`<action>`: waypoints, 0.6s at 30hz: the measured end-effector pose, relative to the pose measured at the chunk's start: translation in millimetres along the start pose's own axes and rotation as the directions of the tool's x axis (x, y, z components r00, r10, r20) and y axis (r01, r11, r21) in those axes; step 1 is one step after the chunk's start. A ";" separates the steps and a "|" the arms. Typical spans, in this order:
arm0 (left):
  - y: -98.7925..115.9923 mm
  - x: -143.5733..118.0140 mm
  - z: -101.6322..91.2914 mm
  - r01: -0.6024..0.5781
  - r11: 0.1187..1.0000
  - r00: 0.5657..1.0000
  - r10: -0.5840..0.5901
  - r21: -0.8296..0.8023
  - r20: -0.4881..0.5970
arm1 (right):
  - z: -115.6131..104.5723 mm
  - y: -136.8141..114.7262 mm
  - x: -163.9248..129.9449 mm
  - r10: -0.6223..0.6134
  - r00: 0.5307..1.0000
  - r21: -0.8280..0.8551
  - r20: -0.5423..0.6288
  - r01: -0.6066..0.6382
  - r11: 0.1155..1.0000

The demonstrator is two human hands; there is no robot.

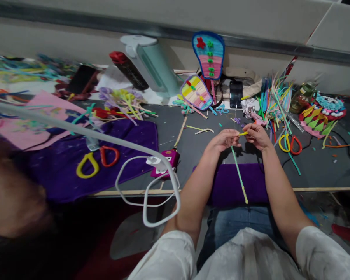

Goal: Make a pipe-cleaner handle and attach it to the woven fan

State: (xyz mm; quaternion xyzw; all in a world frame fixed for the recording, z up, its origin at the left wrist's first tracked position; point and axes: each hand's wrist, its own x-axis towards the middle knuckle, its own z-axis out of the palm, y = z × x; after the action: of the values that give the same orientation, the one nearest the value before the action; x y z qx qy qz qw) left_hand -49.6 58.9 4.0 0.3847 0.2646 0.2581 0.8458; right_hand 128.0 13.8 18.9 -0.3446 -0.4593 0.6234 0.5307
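Both my hands meet over the grey table. My left hand (227, 139) pinches one end of a short yellow pipe cleaner (243, 133), and my right hand (257, 136) grips its other end. From under my left fingers hangs a long mint-green pipe cleaner (237, 167) with a yellowish lower end, apparently held in the same hand. Below it lies a folded purple cloth (224, 184) at the table's edge. Small purple curled pieces (237, 120) lie just beyond my fingers. My fingers partly hide the yellow piece.
Scissors with yellow and red handles (290, 144) and a pipe-cleaner bundle (275, 101) lie right. Two fuzzy decorated panels (209, 54) lean behind, beside a kettle (160, 70). Left are a power strip (170, 157), a looping white cable (144, 202), other scissors (87, 165) and a blurred person (14, 194).
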 end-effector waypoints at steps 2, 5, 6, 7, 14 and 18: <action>0.0 0.0 0.4 0.005 1.000 1.000 -0.004 -0.010 0.020 | 0.4 0.0 -0.6 0.001 1.000 0.009 0.020 -0.001 1.000; 0.7 -0.5 1.5 0.008 1.000 0.999 -0.008 -0.018 0.031 | 1.9 -0.1 -1.6 0.024 0.999 0.006 0.033 -0.025 1.000; 1.0 -0.8 1.8 0.012 1.000 1.000 -0.012 -0.018 0.026 | 2.4 -0.1 -1.8 0.029 0.999 0.000 0.035 -0.029 1.000; 1.3 -1.1 2.2 0.018 1.000 1.000 -0.017 -0.018 0.019 | 2.6 0.1 -1.9 0.029 0.999 -0.007 0.036 -0.029 1.000; 0.9 -0.8 3.4 0.026 0.999 1.000 -0.026 -0.026 0.009 | 2.5 0.5 -1.6 -0.007 0.999 -0.071 0.034 0.010 0.997; 0.4 1.1 3.6 0.006 1.000 1.000 -0.006 -0.024 -0.024 | 5.5 -1.8 -2.2 -0.014 1.000 -0.115 0.005 0.015 0.993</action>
State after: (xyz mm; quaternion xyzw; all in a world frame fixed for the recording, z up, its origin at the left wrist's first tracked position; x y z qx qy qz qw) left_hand -46.6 58.0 6.1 0.3705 0.2728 0.2634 0.8479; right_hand 124.0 10.5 22.4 -0.3701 -0.4981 0.5927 0.5135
